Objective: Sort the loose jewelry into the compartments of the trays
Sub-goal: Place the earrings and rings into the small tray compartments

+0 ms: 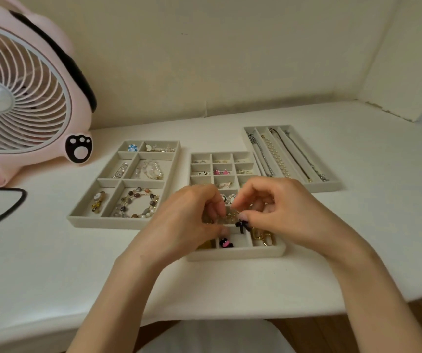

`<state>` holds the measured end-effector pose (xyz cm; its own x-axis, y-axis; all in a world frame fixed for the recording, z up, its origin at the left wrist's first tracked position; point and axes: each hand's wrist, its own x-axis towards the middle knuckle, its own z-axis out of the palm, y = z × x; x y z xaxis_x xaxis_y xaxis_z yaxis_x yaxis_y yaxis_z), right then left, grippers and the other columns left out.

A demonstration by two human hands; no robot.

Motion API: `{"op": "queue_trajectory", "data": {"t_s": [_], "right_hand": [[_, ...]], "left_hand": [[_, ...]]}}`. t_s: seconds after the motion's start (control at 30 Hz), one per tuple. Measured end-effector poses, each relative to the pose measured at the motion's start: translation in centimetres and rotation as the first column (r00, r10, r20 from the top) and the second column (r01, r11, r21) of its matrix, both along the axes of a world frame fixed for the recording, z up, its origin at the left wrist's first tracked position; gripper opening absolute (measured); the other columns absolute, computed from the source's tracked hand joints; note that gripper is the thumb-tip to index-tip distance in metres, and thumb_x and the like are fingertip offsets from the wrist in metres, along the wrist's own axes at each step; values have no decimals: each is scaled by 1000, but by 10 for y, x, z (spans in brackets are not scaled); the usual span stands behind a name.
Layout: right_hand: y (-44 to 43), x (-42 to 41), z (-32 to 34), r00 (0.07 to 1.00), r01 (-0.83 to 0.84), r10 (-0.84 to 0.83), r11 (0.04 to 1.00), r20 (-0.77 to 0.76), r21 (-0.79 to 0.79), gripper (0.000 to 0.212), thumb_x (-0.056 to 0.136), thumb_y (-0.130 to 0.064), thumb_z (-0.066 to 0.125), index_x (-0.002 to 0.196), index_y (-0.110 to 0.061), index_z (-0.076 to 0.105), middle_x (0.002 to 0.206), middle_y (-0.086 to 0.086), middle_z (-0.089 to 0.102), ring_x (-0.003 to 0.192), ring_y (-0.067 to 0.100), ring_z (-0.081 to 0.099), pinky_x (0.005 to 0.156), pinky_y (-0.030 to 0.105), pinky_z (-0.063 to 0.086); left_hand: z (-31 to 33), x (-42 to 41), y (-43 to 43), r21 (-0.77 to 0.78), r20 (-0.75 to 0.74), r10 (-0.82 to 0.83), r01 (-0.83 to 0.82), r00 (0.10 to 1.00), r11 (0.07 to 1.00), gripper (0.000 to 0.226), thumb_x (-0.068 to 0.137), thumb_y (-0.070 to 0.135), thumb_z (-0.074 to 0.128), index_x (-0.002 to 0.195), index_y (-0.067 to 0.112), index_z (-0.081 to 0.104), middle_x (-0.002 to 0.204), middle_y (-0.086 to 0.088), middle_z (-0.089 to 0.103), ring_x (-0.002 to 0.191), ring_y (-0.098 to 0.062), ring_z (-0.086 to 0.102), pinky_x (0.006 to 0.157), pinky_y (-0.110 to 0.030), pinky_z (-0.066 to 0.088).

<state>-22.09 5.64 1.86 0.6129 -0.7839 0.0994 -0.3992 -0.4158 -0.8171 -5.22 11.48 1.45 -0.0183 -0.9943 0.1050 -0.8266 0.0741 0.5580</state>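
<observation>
Above the near end of the middle tray (238, 254), a small gold piece with a black bow (240, 224) is pinched between the curled fingers of the left hand (187, 222) and the right hand (283, 212).

bare table (230, 284) in front, fan (24, 93) crowding far left

Views: one. Head-worn, wide-angle, facing forward and down over the worktop (230, 289) toward the wall (217, 59). Close range: forearms enter from the bottom edge; left hand (187, 220) and right hand (281, 207) meet mid-frame over the middle tray (235, 255). Fan (21, 93) cropped at the left edge.
</observation>
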Motion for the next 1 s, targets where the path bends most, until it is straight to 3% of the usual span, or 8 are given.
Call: {"op": "queue_trajectory", "data": {"t_s": [0.07, 0.17, 0.23, 0.37, 0.57, 0.73, 1.0], "right_hand": [[2, -1, 1, 1000, 8, -8, 1000, 23, 14, 25, 81, -4, 67, 85, -29, 71, 76, -8, 66, 63, 7, 59, 62, 20, 51], [3, -4, 2, 999, 8, -10, 999, 42, 37, 28, 84, -2, 64, 85, -27, 75, 83, -1, 70, 75, 19, 67, 71, 37, 58], [3, -6, 2, 998, 12, -16, 998, 60, 59, 29, 83, 2, 63, 82, -24, 75, 83, 1, 71, 77, 20, 68, 74, 42, 58], [5, -6, 1, 996, 30, -37, 996, 85, 85, 27, 80, 5, 67, 76, -21, 75, 80, -2, 72, 78, 16, 70, 79, 41, 57], [5, -6, 2, 988, 29, -43, 995, 148, 100, 19, 81, -2, 69, 85, -20, 75, 82, 1, 72, 74, 16, 70, 71, 30, 59], [3, -5, 1, 984, 30, -52, 991, 168, 129, 14, 78, -5, 72, 78, -18, 75, 73, 5, 71, 62, 13, 65, 58, 23, 53], [5, -6, 5, 983, 31, -71, 973, 167, 229, 25, 74, 12, 70, 74, -13, 74, 70, 8, 72, 61, 14, 68, 57, 19, 54]], "left_hand": [[5, -3, 0, 31, 83, 1, -3, 997, 1000, 26, 72, 30, 76, 77, 31, 51, 73, 14, 51, 62, 3, 44, 52, -16, 32], [11, -8, -1, 43, 168, 3, -10, 986, 999, 23, 77, 31, 72, 79, 30, 49, 75, 15, 48, 66, 0, 42, 53, -17, 31], [12, -11, 0, 42, 235, 11, -22, 972, 999, 17, 78, 33, 69, 78, 30, 53, 76, 14, 47, 74, -5, 43, 56, -18, 33], [12, -19, 2, 39, 367, 34, -52, 930, 998, 14, 78, 43, 67, 83, 31, 62, 82, 11, 44, 92, -11, 47, 64, -26, 31], [11, -27, 2, -31, 448, 59, -50, 892, 998, 17, 80, 46, 65, 78, 33, 55, 90, 8, 44, 101, -16, 48, 70, -25, 27], [7, -27, 3, -63, 435, 31, -4, 900, 998, 13, 82, 39, 63, 90, 30, 66, 94, 8, 50, 104, -15, 47, 70, -24, 26], [5, -22, 1, -12, 386, -49, 59, 921, 998, 12, 83, 34, 65, 93, 33, 69, 83, 12, 41, 102, -12, 46, 71, -23, 28]]}}
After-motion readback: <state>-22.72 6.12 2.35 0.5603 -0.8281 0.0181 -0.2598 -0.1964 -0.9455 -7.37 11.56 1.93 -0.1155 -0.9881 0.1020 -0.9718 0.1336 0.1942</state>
